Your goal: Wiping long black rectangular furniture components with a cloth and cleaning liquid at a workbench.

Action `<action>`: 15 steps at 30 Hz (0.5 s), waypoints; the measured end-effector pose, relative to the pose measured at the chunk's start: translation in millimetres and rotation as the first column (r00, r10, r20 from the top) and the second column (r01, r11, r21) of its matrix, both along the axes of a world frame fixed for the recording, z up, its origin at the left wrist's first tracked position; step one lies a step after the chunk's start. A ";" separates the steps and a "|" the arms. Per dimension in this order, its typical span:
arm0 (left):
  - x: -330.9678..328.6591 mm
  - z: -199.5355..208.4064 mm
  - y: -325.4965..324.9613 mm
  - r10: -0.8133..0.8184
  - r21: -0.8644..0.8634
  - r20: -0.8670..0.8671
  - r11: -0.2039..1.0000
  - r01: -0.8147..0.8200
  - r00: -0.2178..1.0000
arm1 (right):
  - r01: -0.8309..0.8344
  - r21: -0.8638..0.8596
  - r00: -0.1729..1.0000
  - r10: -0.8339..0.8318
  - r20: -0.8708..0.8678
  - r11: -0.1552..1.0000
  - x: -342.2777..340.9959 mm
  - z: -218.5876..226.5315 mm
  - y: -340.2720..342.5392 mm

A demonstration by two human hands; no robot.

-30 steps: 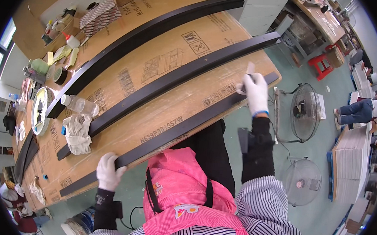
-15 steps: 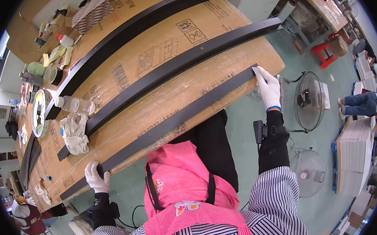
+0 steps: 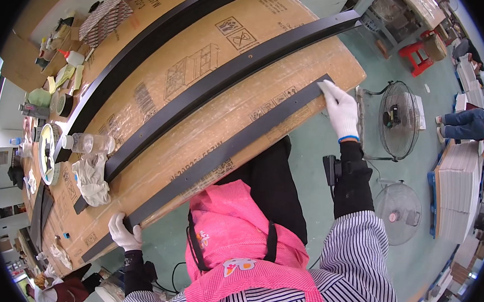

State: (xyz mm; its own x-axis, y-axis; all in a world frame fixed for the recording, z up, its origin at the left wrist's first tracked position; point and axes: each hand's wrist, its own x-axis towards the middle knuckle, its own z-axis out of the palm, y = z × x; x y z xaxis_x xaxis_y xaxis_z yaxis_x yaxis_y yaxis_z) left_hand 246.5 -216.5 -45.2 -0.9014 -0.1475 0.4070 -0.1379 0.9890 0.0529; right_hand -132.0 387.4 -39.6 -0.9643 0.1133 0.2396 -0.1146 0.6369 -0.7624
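Along the table's near edge, a dark strip
The left hand, spread wide, touches it; the right hand, narrow, touches its right end, grip I cannot tell.

From my remote seat I see 1 long, narrow strip, dark grey to black and dull on top. It lies with a broad face up along the person's edge of the cardboard-covered bench, running in my view from lower left to upper right. At least 2 small dots mark that face; I can't tell whether they are holes. Its squared right end lies under the fingertips of the right hand, short of the bench's corner. The left hand straddles it near its other end, hiding a short stretch, and the strip's tip shows beyond.
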 end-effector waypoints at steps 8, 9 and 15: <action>1.1 -1.6 -0.8 -0.001 -0.038 -0.026 0.999 0.000 1.000 | -0.048 0.047 0.999 0.049 -0.024 0.998 -3.5 3.4 -15.1; -2.7 -1.6 2.1 -0.007 -0.026 -0.024 1.000 0.006 1.000 | 0.079 -0.020 0.997 -0.078 0.026 0.997 -14.0 -7.0 -2.8; 3.6 -0.8 1.4 0.030 -0.018 -0.016 0.999 -0.030 0.999 | -0.248 0.208 0.964 0.262 -0.041 0.946 47.1 0.7 -64.0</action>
